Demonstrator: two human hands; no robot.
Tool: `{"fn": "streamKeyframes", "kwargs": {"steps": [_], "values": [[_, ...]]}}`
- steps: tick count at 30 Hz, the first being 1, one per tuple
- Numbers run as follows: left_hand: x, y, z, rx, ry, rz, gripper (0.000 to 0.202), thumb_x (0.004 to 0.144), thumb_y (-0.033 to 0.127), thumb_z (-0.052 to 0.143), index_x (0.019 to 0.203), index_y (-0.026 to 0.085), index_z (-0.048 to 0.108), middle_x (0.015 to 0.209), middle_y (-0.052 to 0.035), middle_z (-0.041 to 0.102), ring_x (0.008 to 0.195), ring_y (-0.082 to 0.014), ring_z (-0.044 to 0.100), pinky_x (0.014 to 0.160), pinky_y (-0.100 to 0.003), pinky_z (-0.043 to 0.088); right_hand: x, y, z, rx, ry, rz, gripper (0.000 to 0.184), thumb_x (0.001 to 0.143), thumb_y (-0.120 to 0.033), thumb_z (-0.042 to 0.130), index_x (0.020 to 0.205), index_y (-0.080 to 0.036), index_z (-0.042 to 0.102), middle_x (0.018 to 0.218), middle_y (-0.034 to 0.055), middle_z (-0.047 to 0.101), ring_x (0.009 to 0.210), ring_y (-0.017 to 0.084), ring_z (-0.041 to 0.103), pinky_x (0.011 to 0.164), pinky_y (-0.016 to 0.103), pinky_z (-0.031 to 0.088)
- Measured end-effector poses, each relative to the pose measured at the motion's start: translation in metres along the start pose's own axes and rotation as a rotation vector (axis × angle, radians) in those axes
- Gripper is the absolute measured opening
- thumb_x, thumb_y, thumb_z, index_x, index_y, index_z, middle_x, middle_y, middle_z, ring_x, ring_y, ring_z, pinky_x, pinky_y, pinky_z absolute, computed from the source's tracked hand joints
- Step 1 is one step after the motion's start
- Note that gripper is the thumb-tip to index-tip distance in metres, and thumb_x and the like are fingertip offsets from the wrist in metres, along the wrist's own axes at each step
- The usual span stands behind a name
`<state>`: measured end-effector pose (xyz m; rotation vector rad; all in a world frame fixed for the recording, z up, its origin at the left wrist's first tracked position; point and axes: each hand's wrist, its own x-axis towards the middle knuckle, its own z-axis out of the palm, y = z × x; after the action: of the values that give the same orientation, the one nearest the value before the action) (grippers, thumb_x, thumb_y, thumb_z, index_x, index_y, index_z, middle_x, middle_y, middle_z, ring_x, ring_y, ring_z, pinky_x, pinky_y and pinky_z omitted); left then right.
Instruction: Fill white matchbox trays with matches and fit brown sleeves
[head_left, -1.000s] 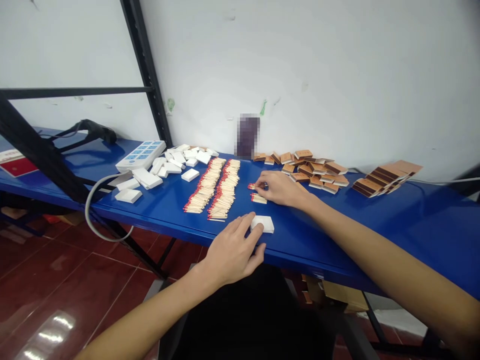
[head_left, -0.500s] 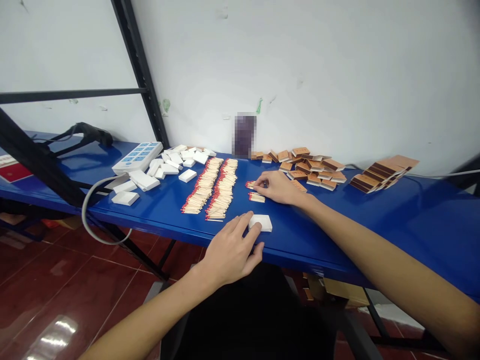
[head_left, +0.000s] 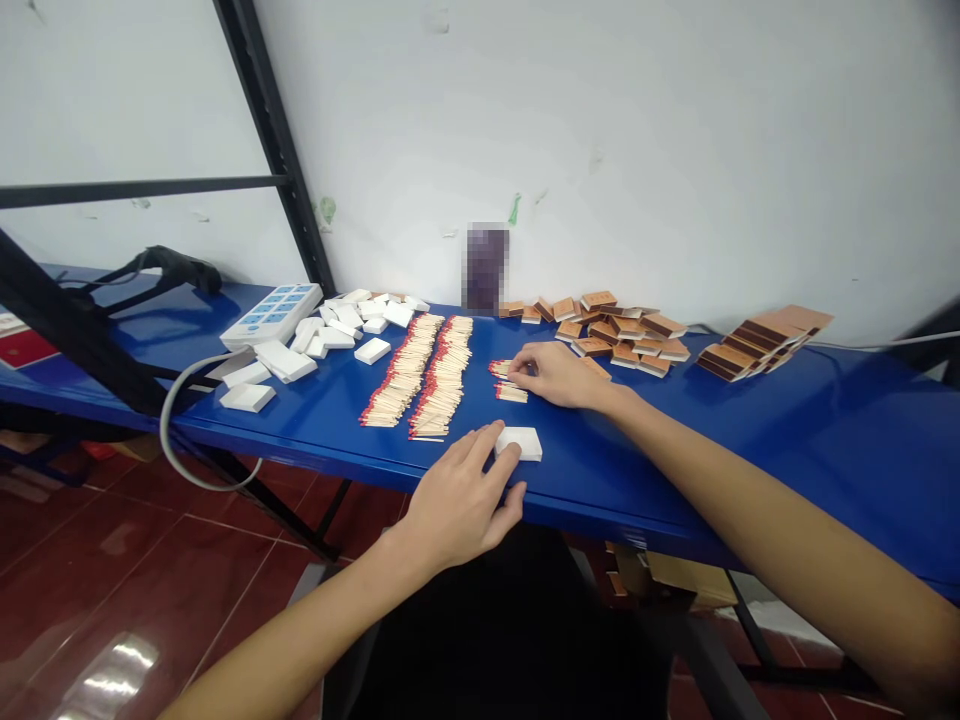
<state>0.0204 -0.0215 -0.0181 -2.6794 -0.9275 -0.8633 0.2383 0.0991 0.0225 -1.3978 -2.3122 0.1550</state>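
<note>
My left hand (head_left: 461,495) is at the table's front edge, with fingers around the left end of a white matchbox tray (head_left: 525,442); its thumb stands off from the tray. Behind the tray, my right hand (head_left: 551,373) has thumb and forefinger pinched at a small row of red-tipped matches (head_left: 501,369), its fingers partly covering them. Just in front lies another short row of matches (head_left: 512,394). To the left, two long rows of matches (head_left: 405,375) lie on the blue table (head_left: 637,470), heads facing left.
White trays (head_left: 285,360) lie heaped at the left beside a white and blue box (head_left: 274,315). Brown matchbox sleeves (head_left: 630,330) are piled at the back right, with a leaning stack of sleeves (head_left: 757,345) farther right. A grey cable (head_left: 166,430) loops over the front edge by a black post (head_left: 289,150).
The view has shifted very slightly. Both hands keep nearly the same place and pose, and the tray and match rows stay where they were.
</note>
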Motion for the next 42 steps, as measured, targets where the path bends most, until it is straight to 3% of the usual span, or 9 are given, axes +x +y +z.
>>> {"fn": "streamKeyframes", "kwargs": {"steps": [4,9,18,30,38,42], "values": [[0.000,-0.001,0.001,0.016,0.000,0.007,0.031,0.096,0.030,0.044,0.119,0.012,0.057,0.134,-0.0215,0.057,0.114,-0.0320,0.062,0.095,-0.046,0.055,-0.002,0.003,-0.009,-0.003,-0.070,-0.032,0.020,0.085,-0.032,0.060,0.084,-0.019,0.075,0.087,0.0044,0.075,0.073,0.018,0.063,0.065,0.028,0.044],[-0.001,-0.001,0.002,0.021,-0.004,0.013,0.031,0.096,0.029,0.044,0.118,0.011,0.057,0.134,-0.0222,0.056,0.113,-0.0323,0.062,0.094,-0.046,0.055,-0.002,0.003,-0.004,-0.075,0.052,-0.041,0.022,0.089,-0.029,0.058,0.087,-0.017,0.076,0.090,0.0081,0.074,0.081,0.021,0.064,0.072,0.031,0.045],[-0.001,0.000,0.001,0.029,0.004,0.014,0.031,0.096,0.029,0.044,0.118,0.012,0.057,0.134,-0.0214,0.057,0.113,-0.0314,0.062,0.095,-0.045,0.055,0.000,0.002,0.008,-0.071,0.059,-0.082,0.019,0.088,-0.023,0.056,0.085,-0.017,0.074,0.086,0.0062,0.072,0.077,0.019,0.063,0.070,0.030,0.043],[0.000,0.000,0.001,0.023,0.016,0.016,0.032,0.095,0.028,0.046,0.118,0.009,0.058,0.133,-0.0229,0.057,0.111,-0.0327,0.063,0.094,-0.046,0.055,0.005,0.006,0.015,-0.036,0.109,0.003,0.020,0.088,-0.026,0.059,0.090,-0.016,0.076,0.087,0.0071,0.073,0.078,0.019,0.065,0.070,0.029,0.043],[-0.001,-0.001,0.002,0.033,0.015,0.015,0.033,0.095,0.029,0.046,0.118,0.010,0.059,0.134,-0.0223,0.057,0.111,-0.0328,0.063,0.094,-0.046,0.055,-0.004,-0.002,0.002,-0.002,0.030,0.021,0.017,0.083,-0.025,0.060,0.080,-0.018,0.075,0.082,0.0045,0.074,0.071,0.018,0.063,0.066,0.028,0.043],[0.000,-0.001,0.001,0.026,0.003,0.014,0.033,0.095,0.029,0.046,0.118,0.009,0.059,0.133,-0.0224,0.057,0.111,-0.0328,0.063,0.094,-0.045,0.055,-0.005,-0.006,-0.001,-0.006,0.103,0.037,0.020,0.086,-0.028,0.061,0.084,-0.016,0.077,0.082,0.0060,0.075,0.072,0.018,0.063,0.067,0.029,0.043]]}}
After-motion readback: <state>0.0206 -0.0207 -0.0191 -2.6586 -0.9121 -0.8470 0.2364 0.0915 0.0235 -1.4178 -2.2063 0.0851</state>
